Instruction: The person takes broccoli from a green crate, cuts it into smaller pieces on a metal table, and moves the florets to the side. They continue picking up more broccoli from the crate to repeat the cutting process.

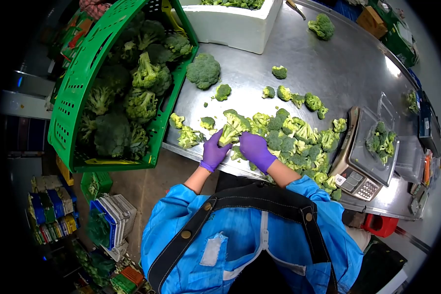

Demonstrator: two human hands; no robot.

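Note:
My left hand (214,153), in a purple glove, is closed on a piece of broccoli (234,123) near the front edge of the metal table. My right hand (257,151), gloved the same way, is closed close against that broccoli's right side; what its fingers hold, if anything, is hidden. Right of my hands spreads a pile of cut broccoli florets (299,142). A few loose pieces lie left of my left hand, among them a pale-stemmed floret (188,137). Beyond them sits a large whole broccoli head (203,71).
A tilted green crate (66,122) full of broccoli heads stands at the left. Behind is a white foam box (230,27) with greens. On the right, a scale (360,179) bears a plastic tray of florets. A knife handle (295,9) and another head (322,27) lie farther back.

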